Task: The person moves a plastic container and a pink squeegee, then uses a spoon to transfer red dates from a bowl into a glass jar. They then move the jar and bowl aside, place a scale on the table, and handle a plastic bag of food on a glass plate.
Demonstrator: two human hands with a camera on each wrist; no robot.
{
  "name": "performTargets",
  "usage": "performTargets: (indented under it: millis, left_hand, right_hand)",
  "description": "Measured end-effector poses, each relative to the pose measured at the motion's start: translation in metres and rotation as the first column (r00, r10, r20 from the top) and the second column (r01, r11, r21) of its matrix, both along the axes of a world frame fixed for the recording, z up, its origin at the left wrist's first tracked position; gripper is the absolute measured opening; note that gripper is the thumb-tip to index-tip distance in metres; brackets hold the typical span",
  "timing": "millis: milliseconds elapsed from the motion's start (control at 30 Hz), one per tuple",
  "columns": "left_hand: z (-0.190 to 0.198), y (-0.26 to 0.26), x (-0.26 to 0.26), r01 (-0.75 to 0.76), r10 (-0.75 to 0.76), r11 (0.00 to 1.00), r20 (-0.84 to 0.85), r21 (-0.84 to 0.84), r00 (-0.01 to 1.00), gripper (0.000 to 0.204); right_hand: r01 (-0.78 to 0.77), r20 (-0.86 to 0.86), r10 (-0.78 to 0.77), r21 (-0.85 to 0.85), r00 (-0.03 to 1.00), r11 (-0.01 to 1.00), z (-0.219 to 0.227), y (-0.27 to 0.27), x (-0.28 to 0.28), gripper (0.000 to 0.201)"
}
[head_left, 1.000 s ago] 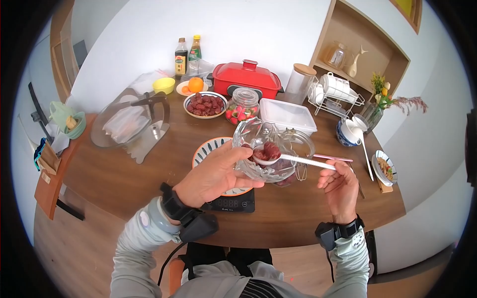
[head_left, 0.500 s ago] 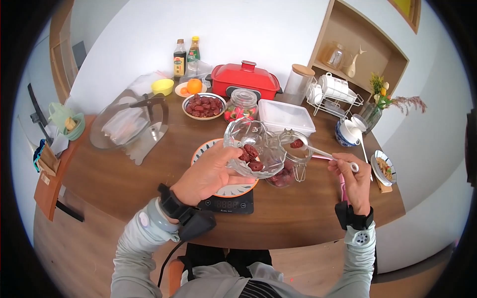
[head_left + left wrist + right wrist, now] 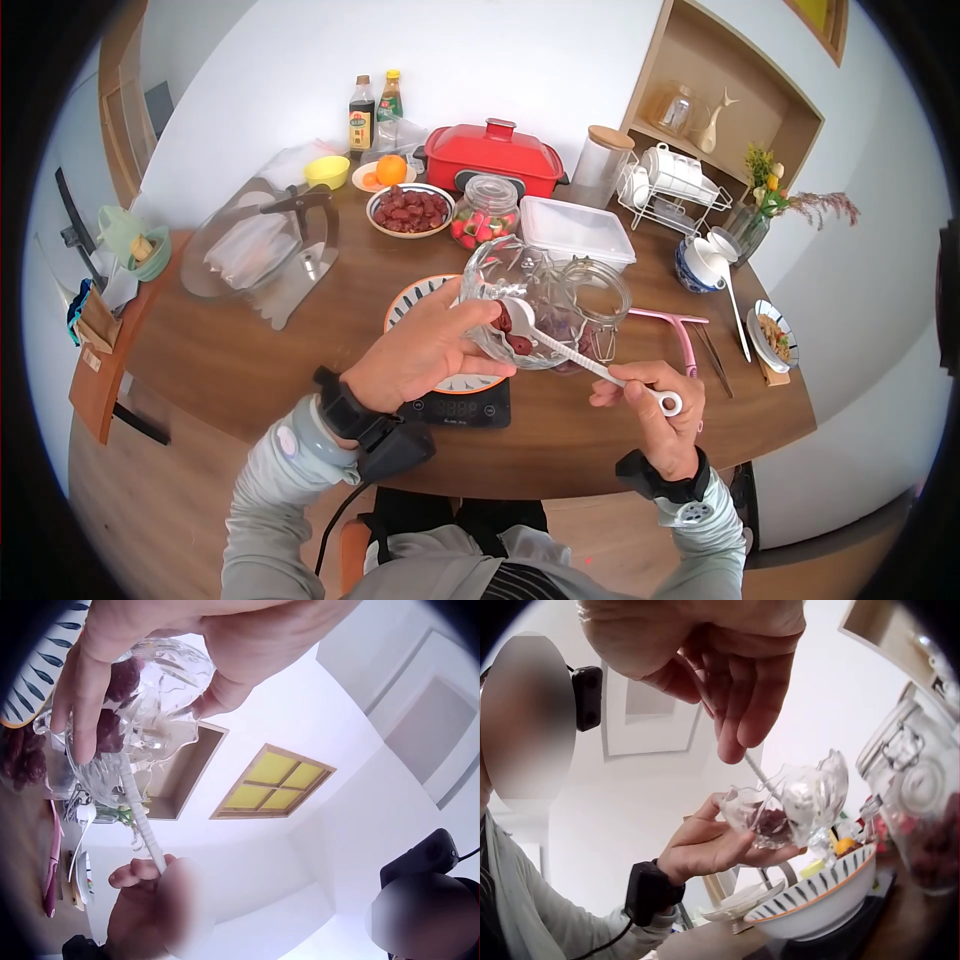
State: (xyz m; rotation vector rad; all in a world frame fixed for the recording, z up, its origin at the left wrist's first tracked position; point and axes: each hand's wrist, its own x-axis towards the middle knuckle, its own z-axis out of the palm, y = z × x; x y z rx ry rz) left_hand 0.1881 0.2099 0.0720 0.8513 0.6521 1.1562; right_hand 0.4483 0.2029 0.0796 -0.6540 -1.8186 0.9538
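Note:
My left hand [image 3: 420, 345] holds a clear glass bowl [image 3: 487, 262] with a scalloped rim, thumb at the rim and fingers beneath. Several dark red dates [image 3: 518, 345] lie inside, also seen as dates [image 3: 124, 679] through the glass in the left wrist view. My right hand [image 3: 660, 415] grips a white spoon [image 3: 575, 355] by its ribbed handle, with the spoon's head down in the glass bowl among the dates. Just right of the bowl stands an open clip-top glass jar [image 3: 922, 787] with dates in it, partly hidden behind the bowl in the head view.
Below my left hand, a patterned bowl [image 3: 817, 892] sits on a black kitchen scale [image 3: 460, 410]. Pink peeler-like tool [image 3: 685, 345] and tweezers [image 3: 715, 360] lie on the right. Behind are a bowl of dates [image 3: 410, 212], a strawberry-coloured candy jar [image 3: 485, 215], and a white plastic box [image 3: 580, 235].
The spoon went from the glass bowl over to the open jar carrying a date, then came back into the bowl without it. The left hand shifted slightly while still holding the bowl.

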Motion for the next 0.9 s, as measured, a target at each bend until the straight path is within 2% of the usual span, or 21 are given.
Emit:
performTargets:
  millis: [133, 367, 467, 700, 900]
  left_hand:
    - [0.0, 0.001, 0.001, 0.016, -0.016, 1.0, -0.038, -0.011, 0.999, 0.042]
    - [0.005, -0.004, 0.009, -0.002, -0.002, 1.0, -0.124, -0.028, 0.992, 0.048]
    - [0.005, -0.004, 0.009, 0.014, -0.016, 1.0, -0.124, -0.022, 0.992, 0.05]
    - [0.007, -0.004, 0.008, 0.03, -0.033, 0.999, -0.123, -0.026, 0.992, 0.051]
    - [0.011, -0.005, 0.009, -0.013, 0.012, 1.0, -0.072, -0.016, 0.997, 0.043]
  right_hand:
    - [-0.029, -0.171, 0.003, -0.152, 0.985, 0.988, -0.006, -0.003, -0.007, 0.021]
    - [0.0, -0.332, -0.119, -0.337, 0.936, 0.942, 0.009, 0.005, -0.014, 0.024]
    - [-0.038, -0.424, -0.169, -0.439, 0.89, 0.898, 0.01, 0.017, -0.012, 0.024]
    - [-0.145, -0.522, -0.234, -0.585, 0.821, 0.798, -0.009, 0.034, -0.003, 0.024]
    - [-0.191, -0.531, -0.213, -0.606, 0.82, 0.772, -0.016, 0.037, 0.0, 0.024]
